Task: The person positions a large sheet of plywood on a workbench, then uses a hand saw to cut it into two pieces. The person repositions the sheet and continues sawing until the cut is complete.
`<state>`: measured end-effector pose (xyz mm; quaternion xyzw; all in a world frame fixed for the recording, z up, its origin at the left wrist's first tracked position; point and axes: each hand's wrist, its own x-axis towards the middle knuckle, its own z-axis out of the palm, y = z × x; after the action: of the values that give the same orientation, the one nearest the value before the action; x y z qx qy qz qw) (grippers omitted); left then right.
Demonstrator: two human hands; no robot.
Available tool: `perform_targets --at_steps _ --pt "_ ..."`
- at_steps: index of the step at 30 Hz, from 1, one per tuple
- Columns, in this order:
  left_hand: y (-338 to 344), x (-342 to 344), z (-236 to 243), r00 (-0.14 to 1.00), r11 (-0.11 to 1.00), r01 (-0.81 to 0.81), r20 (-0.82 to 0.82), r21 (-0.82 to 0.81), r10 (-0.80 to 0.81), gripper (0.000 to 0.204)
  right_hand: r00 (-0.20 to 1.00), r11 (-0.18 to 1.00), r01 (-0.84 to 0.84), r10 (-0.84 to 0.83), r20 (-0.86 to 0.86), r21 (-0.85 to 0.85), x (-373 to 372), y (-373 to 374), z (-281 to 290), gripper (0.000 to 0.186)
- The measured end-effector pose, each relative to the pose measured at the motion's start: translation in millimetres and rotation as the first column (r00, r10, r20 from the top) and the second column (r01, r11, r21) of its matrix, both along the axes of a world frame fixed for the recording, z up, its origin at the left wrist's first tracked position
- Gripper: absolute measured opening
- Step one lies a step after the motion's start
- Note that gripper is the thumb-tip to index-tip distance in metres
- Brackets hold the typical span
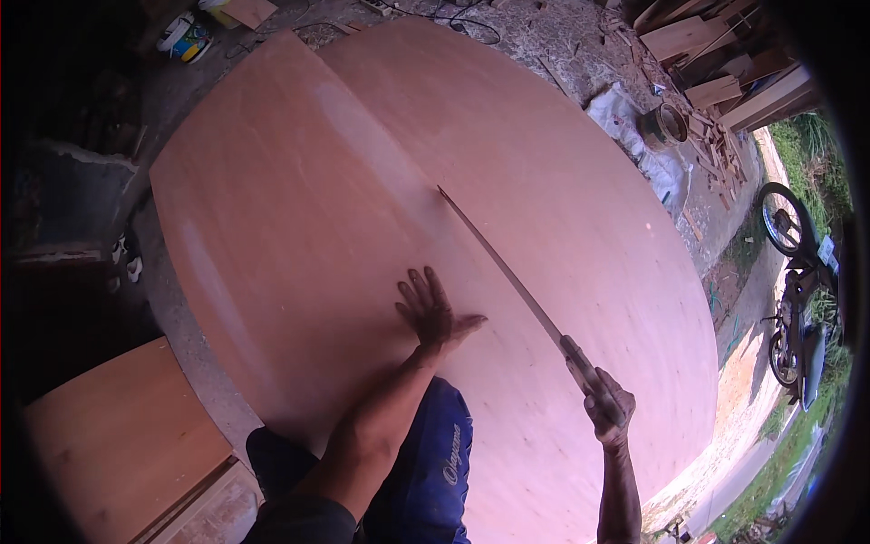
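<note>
The left hand [433,319] lay palm down and splayed on reddish wooden sheeting [562,181], just ahead of a blue trouser leg [421,467], while the right hand [613,405] gripped a handsaw [535,303] that slanted forward and leftward across the sheeting, and a motorcycle [796,295] stood off to the right.

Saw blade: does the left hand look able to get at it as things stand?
Probably yes. The left hand is spread on the wooden sheet, apparently holding nothing, with the saw blade just to its right and nothing visible between them.
</note>
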<state>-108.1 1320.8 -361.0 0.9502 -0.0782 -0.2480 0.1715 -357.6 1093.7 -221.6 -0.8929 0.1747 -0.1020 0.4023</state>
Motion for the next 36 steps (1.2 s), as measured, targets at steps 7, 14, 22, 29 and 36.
perform_targets --at_steps 7,14,22,29,36 --pt "2 2 11 0.998 1.000 0.018 -0.065 -0.001 -0.018 0.151 0.988 0.985 -0.017 0.044 -0.150 0.174 17 -6 -3 0.050" --pt "6 1 10 0.991 0.999 0.028 -0.127 -0.027 -0.031 0.153 0.991 0.991 -0.126 0.127 -0.036 0.036 67 5 -21 0.053" --pt "-2 8 9 0.993 0.998 0.064 -0.095 -0.020 -0.065 0.154 0.995 0.950 -0.025 -0.007 0.099 0.313 186 35 -67 0.053" --pt "10 -1 0 0.994 0.998 0.036 -0.100 -0.046 -0.040 0.154 0.987 0.985 -0.158 0.157 -0.018 -0.070 24 3 -25 0.052" --pt "-1 6 1 0.992 0.996 0.077 -0.100 -0.039 -0.081 0.154 1.000 0.963 -0.026 0.022 0.020 0.269 201 30 -66 0.053"
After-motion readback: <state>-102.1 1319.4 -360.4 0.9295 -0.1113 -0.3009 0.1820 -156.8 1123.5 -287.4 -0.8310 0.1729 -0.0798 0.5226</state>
